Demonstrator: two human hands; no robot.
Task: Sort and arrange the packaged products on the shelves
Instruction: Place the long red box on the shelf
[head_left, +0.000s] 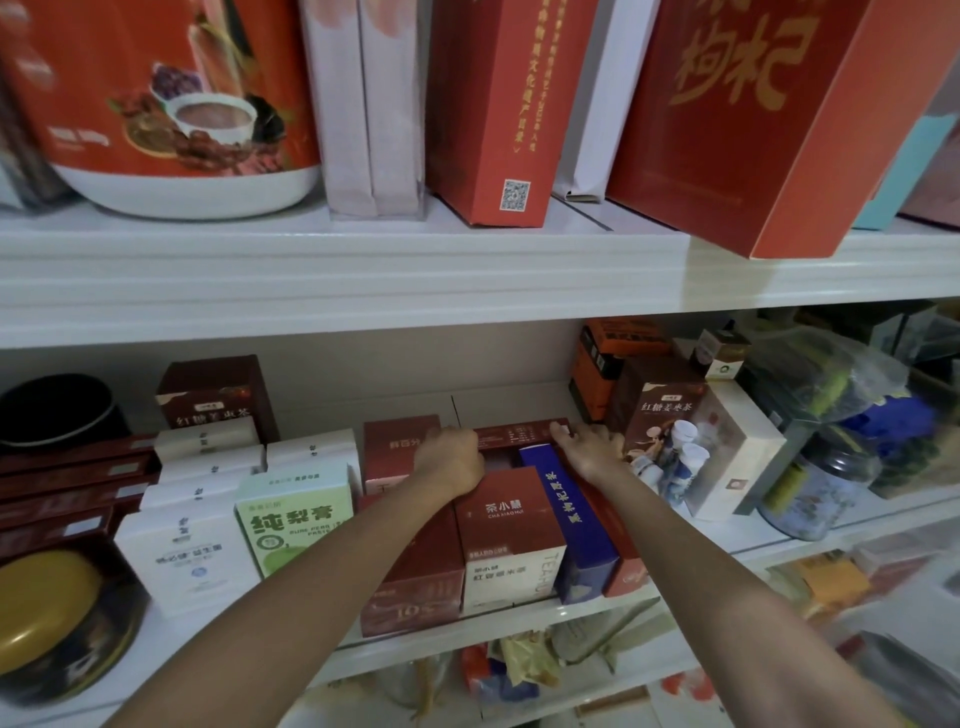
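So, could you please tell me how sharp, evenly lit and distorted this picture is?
Head view: centre fairly sharp, print legible on the red and white box; the orange tub top left and the bagged goods at right are blurred; the wide lens bows the shelf edge; the lower shelf's back lies in soft shade; no harsh glare.
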